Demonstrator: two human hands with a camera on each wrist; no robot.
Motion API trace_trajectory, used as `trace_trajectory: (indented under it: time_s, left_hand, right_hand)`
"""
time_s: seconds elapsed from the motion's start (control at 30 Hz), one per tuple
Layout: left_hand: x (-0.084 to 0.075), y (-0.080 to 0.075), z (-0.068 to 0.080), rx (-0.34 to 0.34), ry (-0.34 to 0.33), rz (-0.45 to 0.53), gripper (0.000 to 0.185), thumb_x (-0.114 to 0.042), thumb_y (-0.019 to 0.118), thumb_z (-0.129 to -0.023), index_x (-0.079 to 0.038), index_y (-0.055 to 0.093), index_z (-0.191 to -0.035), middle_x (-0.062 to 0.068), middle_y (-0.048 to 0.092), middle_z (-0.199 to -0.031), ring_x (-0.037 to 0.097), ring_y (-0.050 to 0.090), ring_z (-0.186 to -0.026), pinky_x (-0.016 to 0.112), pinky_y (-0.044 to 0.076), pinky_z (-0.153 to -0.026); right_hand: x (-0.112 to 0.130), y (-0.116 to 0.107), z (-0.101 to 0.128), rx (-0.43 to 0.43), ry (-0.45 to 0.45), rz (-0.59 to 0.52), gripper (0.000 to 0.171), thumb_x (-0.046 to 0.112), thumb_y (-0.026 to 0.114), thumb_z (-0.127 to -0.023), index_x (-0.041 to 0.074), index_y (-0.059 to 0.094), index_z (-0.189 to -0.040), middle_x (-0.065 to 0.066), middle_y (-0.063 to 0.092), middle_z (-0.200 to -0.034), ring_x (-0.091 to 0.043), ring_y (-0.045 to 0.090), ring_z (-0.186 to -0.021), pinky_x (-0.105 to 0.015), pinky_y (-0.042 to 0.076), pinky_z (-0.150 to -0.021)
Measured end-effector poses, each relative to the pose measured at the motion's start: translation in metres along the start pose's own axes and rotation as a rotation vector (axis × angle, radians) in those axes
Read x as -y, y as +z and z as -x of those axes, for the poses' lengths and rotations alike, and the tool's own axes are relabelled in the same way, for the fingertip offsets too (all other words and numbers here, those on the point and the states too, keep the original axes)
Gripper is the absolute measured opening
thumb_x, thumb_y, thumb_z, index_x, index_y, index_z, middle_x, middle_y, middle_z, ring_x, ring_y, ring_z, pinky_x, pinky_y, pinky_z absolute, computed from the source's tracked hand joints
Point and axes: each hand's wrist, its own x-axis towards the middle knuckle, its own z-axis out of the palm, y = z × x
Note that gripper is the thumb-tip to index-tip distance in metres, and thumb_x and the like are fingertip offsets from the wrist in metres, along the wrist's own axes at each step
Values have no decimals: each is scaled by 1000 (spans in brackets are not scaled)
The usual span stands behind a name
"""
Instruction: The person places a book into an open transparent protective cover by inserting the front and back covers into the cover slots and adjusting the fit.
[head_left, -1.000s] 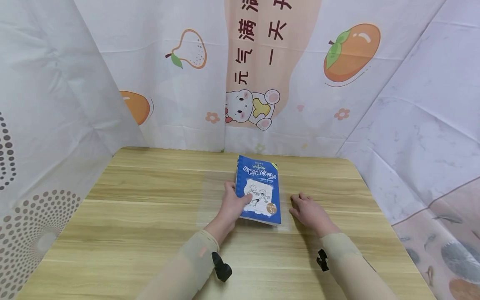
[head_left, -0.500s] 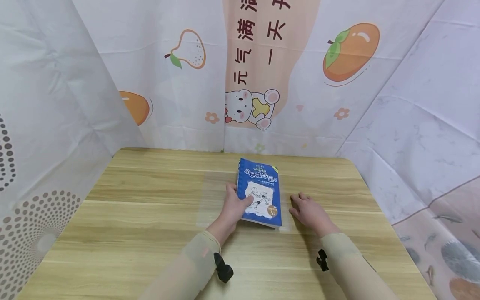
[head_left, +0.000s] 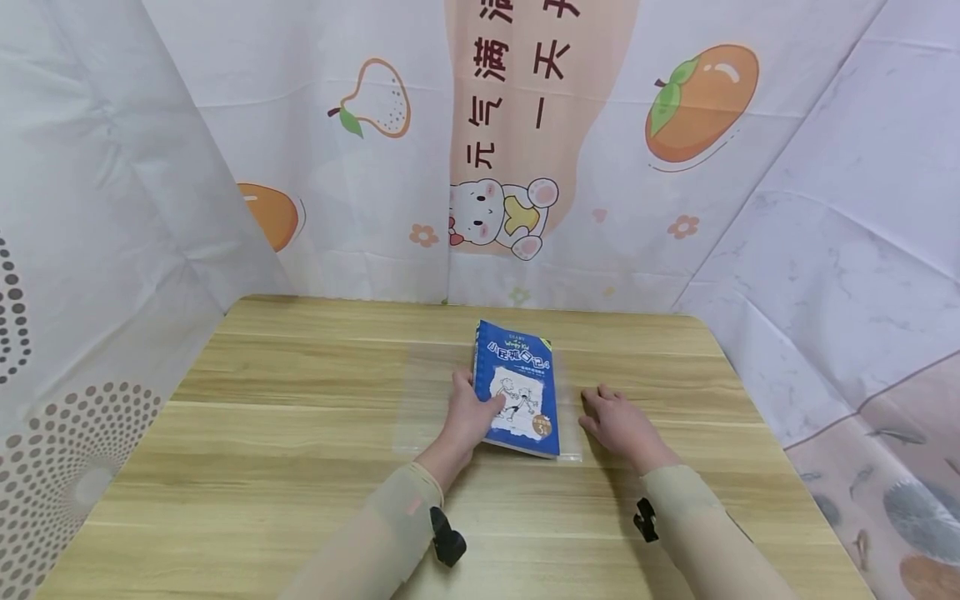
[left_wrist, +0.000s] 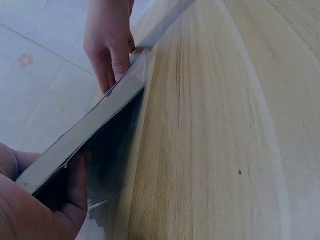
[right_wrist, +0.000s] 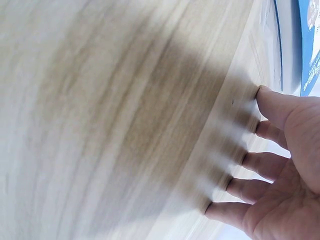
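Gripping blue book (head_left: pixel 519 388), left hand (head_left: pixel 468 412); clear sleeve (head_left: pixel 423 400) beneath.

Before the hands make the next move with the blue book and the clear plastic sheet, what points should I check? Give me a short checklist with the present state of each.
1. Left hand grips the blue book at its spine edge: ok.
2. Book lies over the clear plastic sheet: ok; its left side is raised, as the left wrist view shows.
3. Right hand rests flat on the table, fingers straight, beside the sheet's right edge: ok.
4. Right hand presses the sheet itself: cannot tell; the edge is too faint.
5. Sheet lies smooth, without folds: cannot tell; only glare shows.
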Motion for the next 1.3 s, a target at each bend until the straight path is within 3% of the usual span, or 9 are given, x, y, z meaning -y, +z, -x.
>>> trace_trajectory:
  time_s: [0.43,0.73,1.03,1.3]
  left_hand:
    - [-2,-6,2,4,-14,-91,46,-9,63,-97,-1,36,-133,22,55,-126,34,54,-124,50,43,-110]
    - [-1,-15,4,29,-33,-126,49,-10,66,-94,4,44,-135,18,56,-121,32,58,-115,48,47,-104]
    - [0,-20,4,17,-54,-186,57,-11,69,-89,9,46,-138,20,49,-128,32,53,-114,49,47,-104]
    - [2,-25,7,70,-35,-218,65,-13,69,-90,9,44,-145,25,54,-137,36,55,-125,53,42,-111]
  right_hand:
    - [-1,0,1,-6,-8,5,53,26,64,-101,-3,53,-145,-39,41,-149,-63,42,-132,-69,39,-105]
    - [-2,0,2,-18,-26,3,53,26,64,-101,-4,53,-144,-40,41,-148,-65,42,-130,-69,39,-105]
    - [-2,4,3,-25,-29,5,53,25,63,-101,-3,53,-145,-39,41,-149,-64,42,-131,-70,39,-105]
    - [-1,3,2,-26,-26,8,52,25,63,-102,-3,53,-144,-39,41,-149,-64,42,-131,-70,40,-105]
